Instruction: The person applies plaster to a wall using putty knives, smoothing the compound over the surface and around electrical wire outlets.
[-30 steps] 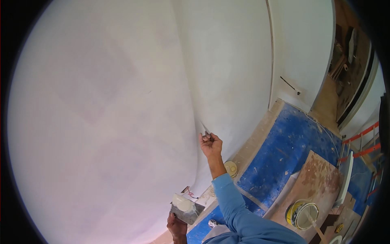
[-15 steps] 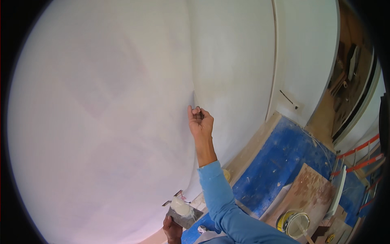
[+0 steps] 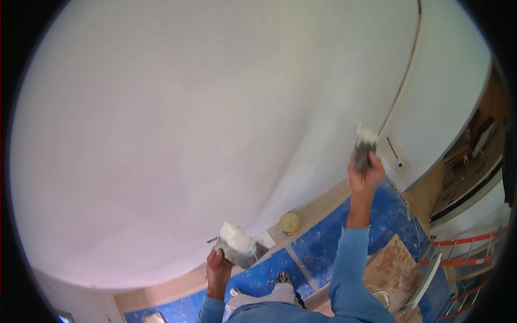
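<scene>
My left hand (image 3: 217, 273) grips a broad grey metal plate (image 3: 235, 258) low in front of me. A thick white mound of joint compound (image 3: 233, 237) sits on that plate. Out to the right, my raised right hand (image 3: 367, 175) is closed around a putty knife (image 3: 364, 155), whose blade points up. White compound covers the blade's end, slightly blurred. Behind both tools stands a large white wall (image 3: 177, 134). The knife appears in front of the wall near a dark vertical line; whether it touches there I cannot tell.
Blue covering (image 3: 328, 226) lies on the floor along the wall's base. A round yellowish container (image 3: 289, 222) stands by the wall. To my right are a stained board (image 3: 393, 261), a bucket (image 3: 381, 297) partly hidden by my arm, and an orange ladder (image 3: 466, 242).
My right hand has moved from the wall's inner corner out to the right, and its knife now shows a load of compound. The view has shifted; my left hand still holds the plate.
</scene>
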A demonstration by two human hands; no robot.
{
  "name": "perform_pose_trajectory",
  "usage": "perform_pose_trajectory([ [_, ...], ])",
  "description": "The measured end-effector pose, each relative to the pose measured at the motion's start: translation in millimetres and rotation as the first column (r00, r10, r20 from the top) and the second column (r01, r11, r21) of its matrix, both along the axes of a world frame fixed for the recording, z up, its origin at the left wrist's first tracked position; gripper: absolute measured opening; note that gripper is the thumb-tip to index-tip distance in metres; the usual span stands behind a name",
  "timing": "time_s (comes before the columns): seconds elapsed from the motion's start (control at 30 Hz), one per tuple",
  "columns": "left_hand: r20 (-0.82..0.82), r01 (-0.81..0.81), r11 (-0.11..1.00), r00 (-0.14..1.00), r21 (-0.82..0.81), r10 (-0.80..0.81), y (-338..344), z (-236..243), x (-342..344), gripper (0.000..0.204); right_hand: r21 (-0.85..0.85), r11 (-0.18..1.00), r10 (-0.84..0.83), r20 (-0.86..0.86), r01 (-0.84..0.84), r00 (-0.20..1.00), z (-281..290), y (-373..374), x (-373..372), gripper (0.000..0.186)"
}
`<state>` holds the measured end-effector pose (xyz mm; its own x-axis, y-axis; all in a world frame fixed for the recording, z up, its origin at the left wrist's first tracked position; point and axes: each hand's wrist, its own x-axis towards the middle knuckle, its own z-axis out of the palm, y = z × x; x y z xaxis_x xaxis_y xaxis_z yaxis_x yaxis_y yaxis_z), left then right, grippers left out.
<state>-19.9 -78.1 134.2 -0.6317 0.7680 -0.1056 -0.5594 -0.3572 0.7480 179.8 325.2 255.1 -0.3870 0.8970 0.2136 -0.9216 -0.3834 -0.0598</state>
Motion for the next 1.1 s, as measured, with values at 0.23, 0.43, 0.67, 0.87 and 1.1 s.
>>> perform_pose_trajectory([
  [0.23,-0.147,-0.044,0.999,0.988,-0.003,0.043,-19.7,-17.4,-69.2,0.039,-0.439,0.871,0.427,0.454,-0.221,0.782,-86.4,-207.9,-54.5,0.037],
  [0.43,-0.366,-0.063,0.996,0.930,-0.068,0.034,-47.2,-15.5,-110.8,0.035,-0.508,0.767,0.602,0.354,-0.393,0.716,-116.6,-320.0,-123.9,0.037],
  [0.67,-0.985,0.015,0.988,0.086,-0.151,-0.151,-120.0,-16.4,-175.2,0.046,-0.443,0.787,0.601,0.398,-0.429,0.693,-160.2,-400.5,-178.0,0.042],
  [0.87,-0.911,-0.024,0.911,0.013,-0.412,-0.412,-140.9,-55.9,-175.8,0.049,-0.339,0.891,0.428,0.400,-0.303,0.810,-210.1,-409.1,-168.7,0.050],
  [1.1,0.047,0.333,0.813,0.934,-0.477,-0.355,-206.5,-242.8,-120.6,0.031,-0.273,0.962,0.147,0.494,-0.007,0.857,-318.4,-313.9,-126.5,0.061],
])
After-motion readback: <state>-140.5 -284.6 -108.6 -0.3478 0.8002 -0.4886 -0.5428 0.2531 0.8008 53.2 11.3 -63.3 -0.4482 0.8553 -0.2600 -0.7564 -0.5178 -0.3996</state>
